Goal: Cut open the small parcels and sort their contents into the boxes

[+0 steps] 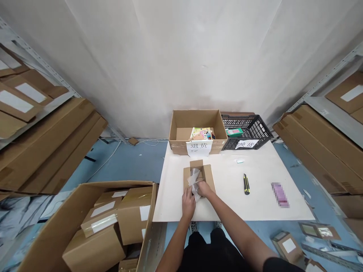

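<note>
A small cardboard box (210, 176) stands with its flaps open near the table's front edge. Crumpled translucent plastic wrap (194, 177) comes out of its opening. My right hand (204, 189) reaches over the box from the right, its fingers closed on the wrap. At the box's near left corner, my left hand (188, 203) has its fingers bent over the flap, next to the wrap. What lies deeper in the box is hidden by the wrap and my hands. A black and yellow utility knife (246, 184) lies on the table to the right.
On the white table (227, 207), a labelled carton (176, 145) and black plastic crate (262, 139) stand at the back. A blurred purple item (280, 195) lies at right. A large carton (36, 245) of taped boxes stands left; shelves flank both sides.
</note>
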Available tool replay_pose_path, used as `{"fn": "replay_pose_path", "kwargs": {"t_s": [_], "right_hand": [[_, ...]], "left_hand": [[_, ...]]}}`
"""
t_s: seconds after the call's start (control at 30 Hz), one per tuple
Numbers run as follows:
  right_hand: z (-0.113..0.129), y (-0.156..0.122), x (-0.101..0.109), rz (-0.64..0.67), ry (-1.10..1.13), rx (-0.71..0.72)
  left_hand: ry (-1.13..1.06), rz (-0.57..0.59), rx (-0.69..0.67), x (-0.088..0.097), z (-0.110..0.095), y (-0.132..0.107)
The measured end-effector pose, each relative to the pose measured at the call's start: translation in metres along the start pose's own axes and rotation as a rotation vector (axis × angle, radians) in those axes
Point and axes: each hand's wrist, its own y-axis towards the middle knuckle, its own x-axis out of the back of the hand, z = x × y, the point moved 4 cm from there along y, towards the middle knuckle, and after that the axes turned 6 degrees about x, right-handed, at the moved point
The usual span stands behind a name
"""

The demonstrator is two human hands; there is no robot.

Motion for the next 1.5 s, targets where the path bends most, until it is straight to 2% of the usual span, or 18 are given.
{"fn": "replay_pose_path", "kwargs": {"t_s": [0.07, 0.13, 0.23, 0.3, 0.4, 0.53, 0.6, 0.67, 0.8, 0.87, 0.97, 1.03, 1.1, 1.2, 1.3, 1.4, 1.5], "right_hand": [[-0.013, -0.026, 0.012, -0.099, -0.043, -0.024], [-0.027, -0.057, 0.028, -0.252, -0.081, -0.007], [-0.049, -0.102, 0.048, -0.318, -0.112, -0.008], [-0.065, -0.125, 0.064, -0.366, -0.124, -0.062], [-0.088, -0.156, 0.099, -0.548, -0.167, -0.184], [-0.13, -0.215, 0.153, -0.833, -0.26, -0.378], [-0.161, -0.255, 0.174, -0.92, -0.284, -0.474], [-0.197, -0.302, 0.188, -0.963, -0.284, -0.575], [-0.267, -0.411, 0.192, -0.961, -0.24, -0.783], [-0.293, -0.467, 0.188, -0.936, -0.218, -0.872], [-0.319, -0.548, 0.182, -0.921, -0.214, -0.996], [-0.332, -0.596, 0.181, -0.929, -0.216, -1.075], [-0.344, -0.64, 0.183, -0.939, -0.203, -1.16], [-0.359, -0.698, 0.189, -1.01, -0.189, -1.3], [-0.367, -0.732, 0.199, -1.147, -0.205, -1.336], [-0.369, -0.728, 0.208, -1.225, -0.21, -1.252], [-0.368, -0.686, 0.217, -1.225, -0.185, -1.138]], "left_hand": [[-0.04, -0.017, -0.08, 0.003, -0.008, 0.007], [-0.062, -0.023, -0.165, 0.005, -0.022, 0.017], [-0.065, 0.005, -0.293, 0.001, -0.057, 0.034], [-0.054, 0.048, -0.385, -0.004, -0.088, 0.044], [-0.016, 0.095, -0.516, -0.014, -0.143, 0.058], [0.059, 0.114, -0.622, -0.037, -0.234, 0.073], [0.074, 0.168, -0.678, -0.063, -0.288, 0.073], [0.083, 0.252, -0.751, -0.1, -0.344, 0.063], [0.11, 0.401, -0.928, -0.186, -0.444, 0.014], [0.118, 0.481, -1.009, -0.227, -0.485, -0.018], [0.106, 0.616, -1.112, -0.282, -0.538, -0.07], [0.073, 0.69, -1.173, -0.312, -0.57, -0.104], [0.026, 0.744, -1.224, -0.334, -0.599, -0.134], [-0.029, 0.796, -1.264, -0.351, -0.63, -0.161], [-0.016, 0.776, -1.247, -0.353, -0.64, -0.163], [0.038, 0.701, -1.17, -0.344, -0.631, -0.146], [0.07, 0.626, -1.1, -0.328, -0.616, -0.124]]}}
